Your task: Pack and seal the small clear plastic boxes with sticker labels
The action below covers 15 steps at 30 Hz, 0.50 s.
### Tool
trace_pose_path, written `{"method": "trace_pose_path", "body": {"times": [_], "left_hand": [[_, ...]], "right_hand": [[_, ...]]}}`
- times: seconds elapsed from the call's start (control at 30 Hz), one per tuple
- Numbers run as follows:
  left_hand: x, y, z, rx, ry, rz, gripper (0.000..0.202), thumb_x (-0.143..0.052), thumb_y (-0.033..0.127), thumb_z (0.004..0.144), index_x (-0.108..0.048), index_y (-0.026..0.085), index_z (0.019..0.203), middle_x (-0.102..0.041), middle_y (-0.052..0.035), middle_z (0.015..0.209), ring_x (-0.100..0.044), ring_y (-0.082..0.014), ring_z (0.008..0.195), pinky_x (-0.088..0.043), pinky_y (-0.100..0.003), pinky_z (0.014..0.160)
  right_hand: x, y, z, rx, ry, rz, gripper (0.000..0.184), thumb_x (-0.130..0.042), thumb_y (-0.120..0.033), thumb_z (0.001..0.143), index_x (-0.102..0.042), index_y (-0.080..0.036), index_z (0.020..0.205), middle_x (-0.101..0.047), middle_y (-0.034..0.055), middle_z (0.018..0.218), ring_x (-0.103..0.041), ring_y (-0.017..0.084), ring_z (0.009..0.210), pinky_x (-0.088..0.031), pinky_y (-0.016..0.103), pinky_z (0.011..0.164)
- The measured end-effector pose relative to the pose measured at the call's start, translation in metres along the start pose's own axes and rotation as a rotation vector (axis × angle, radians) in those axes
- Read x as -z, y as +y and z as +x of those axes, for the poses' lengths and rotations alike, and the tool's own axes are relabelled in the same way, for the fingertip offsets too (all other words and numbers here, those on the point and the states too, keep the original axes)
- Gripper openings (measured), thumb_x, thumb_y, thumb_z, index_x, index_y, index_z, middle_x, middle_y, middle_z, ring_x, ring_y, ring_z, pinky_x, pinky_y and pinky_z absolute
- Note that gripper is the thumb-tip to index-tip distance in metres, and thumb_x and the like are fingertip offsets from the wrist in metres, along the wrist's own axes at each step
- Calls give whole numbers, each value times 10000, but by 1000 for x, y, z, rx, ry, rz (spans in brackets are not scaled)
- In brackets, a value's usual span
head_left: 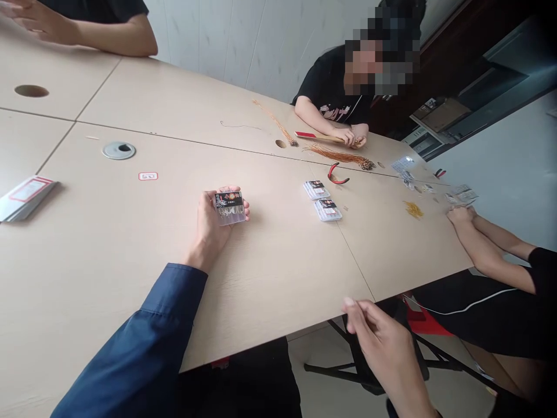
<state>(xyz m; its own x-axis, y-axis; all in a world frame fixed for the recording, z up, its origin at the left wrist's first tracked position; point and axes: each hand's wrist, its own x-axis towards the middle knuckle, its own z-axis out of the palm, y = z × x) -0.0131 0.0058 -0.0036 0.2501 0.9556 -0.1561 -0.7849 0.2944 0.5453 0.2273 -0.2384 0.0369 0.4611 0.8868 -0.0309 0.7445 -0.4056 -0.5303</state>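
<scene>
My left hand point(212, 229), in a navy blue sleeve point(148, 348), rests palm up on the pale wood-grain table point(270, 273) and is shut on a small clear plastic box point(230, 208) with a black label. Small silvery items show inside the box. My right hand point(383, 342) hangs past the table's front edge, its fingers bunched together, with nothing visible in them. The nearest things to it are the table edge and a folding chair's dark legs.
Two similar boxes point(322, 200) lie ahead beside red-handled pliers point(337, 174). Co-workers' hands point(352, 136) hold a wooden stick near copper-coloured wire bundles point(342, 155). Another person's hands point(460, 215) rest by scattered packets point(461, 194). A stack of white packets point(26, 198) lies at left.
</scene>
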Motion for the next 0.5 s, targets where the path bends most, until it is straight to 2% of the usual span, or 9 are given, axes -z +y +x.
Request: {"method": "trace_pose_path", "body": {"times": [0.03, 0.07, 0.13, 0.17, 0.27, 0.37, 0.5], "left_hand": [[0, 0, 0, -1, 0, 10, 332, -416, 374, 881, -645, 134, 906, -639, -102, 690, -661, -242, 635, -526, -331, 546], [-1, 0, -1, -3, 0, 20, 330, -418, 372, 882, -647, 136, 904, -638, -101, 688, -659, -241, 629, -524, -330, 545], [-2, 0, -2, -7, 1, 43, 323, -426, 371, 881, -651, 141, 896, -635, -98, 686, -657, -238, 622, -520, -326, 547], [-2, 0, -2, -6, 1, 54, 319, -429, 371, 880, -653, 144, 894, -634, -95, 686, -656, -237, 624, -518, -324, 551], [-3, -2, -2, -12, 15, 53, 307, -427, 349, 874, -659, 149, 876, -644, -88, 722, -652, -221, 645, -526, -318, 590], [-4, -4, 0, -48, 63, 2, 285, -421, 280, 864, -665, 140, 818, -662, -78, 803, -634, -172, 676, -526, -274, 645], [-4, -7, 3, -68, 76, -16, 284, -434, 272, 869, -667, 139, 773, -661, -65, 829, -609, -140, 690, -500, -228, 657]], "right_hand": [[-7, -19, 9, 75, -20, 61, 446, -524, -573, 916, -549, -222, 642, -573, 12, 556, -560, 149, 507, -422, 236, 466], [-16, -39, 20, 150, -34, 133, 404, -523, -533, 935, -567, -218, 686, -591, 13, 593, -569, 147, 531, -435, 233, 487], [-38, -79, 45, 281, -60, 267, 277, -555, -469, 942, -638, -205, 956, -686, 41, 785, -642, 164, 681, -497, 240, 595], [-51, -97, 58, 344, -71, 303, 264, -563, -438, 945, -640, -198, 1023, -703, 50, 840, -656, 168, 727, -514, 250, 649], [-85, -140, 90, 553, -99, 266, 168, -542, -323, 956, -648, -192, 947, -709, 46, 859, -643, 158, 730, -506, 267, 707], [-108, -164, 109, 646, -95, 230, 90, -559, -244, 930, -629, -187, 929, -702, 50, 862, -648, 165, 765, -504, 279, 743], [-120, -173, 117, 651, -123, 183, 48, -569, -218, 916, -601, -191, 893, -707, 58, 868, -654, 175, 771, -496, 284, 736]]}}
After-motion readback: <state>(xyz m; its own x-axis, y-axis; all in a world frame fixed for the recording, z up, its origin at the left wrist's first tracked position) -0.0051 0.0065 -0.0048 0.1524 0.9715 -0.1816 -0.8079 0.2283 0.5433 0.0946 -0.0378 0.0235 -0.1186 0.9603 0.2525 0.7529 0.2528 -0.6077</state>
